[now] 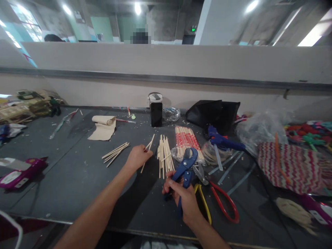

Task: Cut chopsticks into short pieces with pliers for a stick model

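My left hand point(138, 156) is closed in a pinch on thin wooden sticks point(151, 141), whose ends stick out above and below the fingers. To its left lies a small bunch of similar sticks point(116, 152). A larger pile of sticks point(164, 152) is spread between my two hands. My right hand point(183, 195) grips a blue pipe cutter point(185, 166) by its handles, with the head pointing up and away from me. Beside that hand, pliers point(225, 204) with one red and one yellow handle rest on the table.
Behind the cutter lies a plastic pack of wrapped chopsticks point(188, 138). A blue glue gun point(223, 140) with its cord sits to the right. A phone point(156, 114) stands at the back. Brown paper point(103, 129) lies left, and a striped knitted cloth point(287, 166) lies far right.
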A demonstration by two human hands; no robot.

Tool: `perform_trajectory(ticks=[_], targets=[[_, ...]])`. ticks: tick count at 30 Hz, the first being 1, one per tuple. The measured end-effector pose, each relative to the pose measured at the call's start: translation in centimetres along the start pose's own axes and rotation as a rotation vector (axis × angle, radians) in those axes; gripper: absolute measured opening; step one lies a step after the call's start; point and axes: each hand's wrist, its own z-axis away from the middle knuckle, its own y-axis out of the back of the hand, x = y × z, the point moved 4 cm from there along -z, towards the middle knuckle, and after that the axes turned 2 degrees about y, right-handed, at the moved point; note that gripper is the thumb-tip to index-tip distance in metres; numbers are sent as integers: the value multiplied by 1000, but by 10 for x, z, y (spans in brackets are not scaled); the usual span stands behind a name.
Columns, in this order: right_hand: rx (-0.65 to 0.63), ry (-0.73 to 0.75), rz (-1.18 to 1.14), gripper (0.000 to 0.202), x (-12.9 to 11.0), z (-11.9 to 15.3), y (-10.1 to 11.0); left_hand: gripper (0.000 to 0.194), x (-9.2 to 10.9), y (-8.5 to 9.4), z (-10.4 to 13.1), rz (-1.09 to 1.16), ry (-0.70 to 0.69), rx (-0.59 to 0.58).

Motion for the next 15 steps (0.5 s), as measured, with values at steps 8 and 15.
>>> perform_trajectory(ticks=[8,15], targets=[[17,-14,-42,18,-2,1,0,24,38,-23,20,25,-49,4],[15,-2,-43,20,-3,2,0,27,48,-28,19,-73,-125,-39]])
